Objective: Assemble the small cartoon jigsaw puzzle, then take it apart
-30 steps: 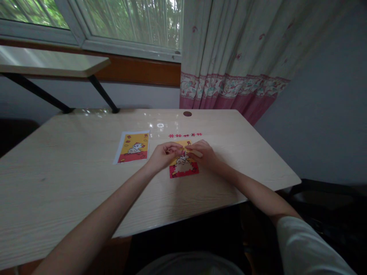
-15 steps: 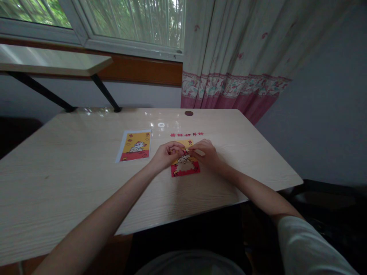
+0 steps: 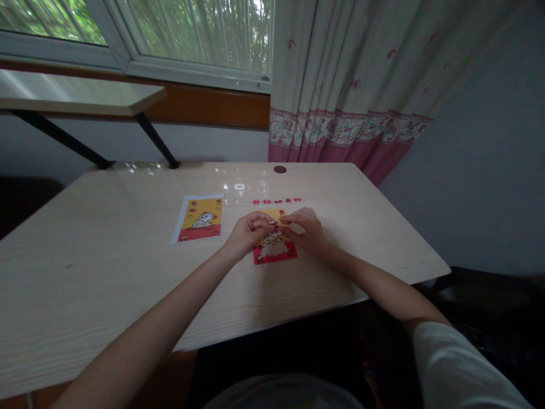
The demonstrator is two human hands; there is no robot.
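Note:
A partly assembled jigsaw puzzle (image 3: 281,254), yellow above and red below with a white animal, lies on the desk; a gap in its lower middle shows bare wood. My left hand (image 3: 249,230) is above its left side, thumb and fingers pinched together. From the right, my right hand (image 3: 307,228) meets it with thumb and forefinger closed. Between the fingertips is a small reddish puzzle piece (image 3: 275,225), partly hidden by the fingers. Beyond the puzzle, several loose red puzzle pieces (image 3: 277,201) lie in a row.
Left of the puzzle lies a printed reference picture (image 3: 201,218) of the same design. The pale wooden desk (image 3: 128,250) has a round cable hole (image 3: 280,169) near its back edge. A raised shelf (image 3: 85,94) stands at the back left, and a curtain (image 3: 340,85) hangs behind.
My fingertips have shifted slightly, with the right thumb and forefinger closer to the left fingers over the puzzle. The row of pieces and the picture stay in place.

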